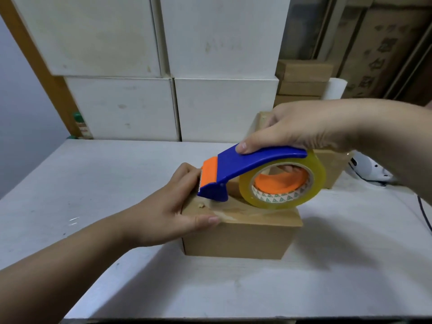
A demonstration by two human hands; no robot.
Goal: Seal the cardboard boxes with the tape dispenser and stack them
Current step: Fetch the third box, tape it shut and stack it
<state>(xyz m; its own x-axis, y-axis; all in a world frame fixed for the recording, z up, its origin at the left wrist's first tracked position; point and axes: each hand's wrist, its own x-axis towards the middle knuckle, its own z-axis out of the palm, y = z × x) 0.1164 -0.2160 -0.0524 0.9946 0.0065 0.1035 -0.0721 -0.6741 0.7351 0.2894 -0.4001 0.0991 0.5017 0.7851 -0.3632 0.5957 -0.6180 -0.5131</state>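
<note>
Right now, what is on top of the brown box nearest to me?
The blue tape dispenser rests on the box, gripped by the right hand, above a strip of clear tape. The left hand holds its left end. The flap seam beneath is covered.

right grip [304, 129] holds blue-orange plastic tape dispenser [252, 163] atop brown cardboard box [238, 239]; left grip [168, 213] holds box's L end.

White table [93, 183], stacked white boxes [224, 108] behind, orange post [39, 66] left
</note>
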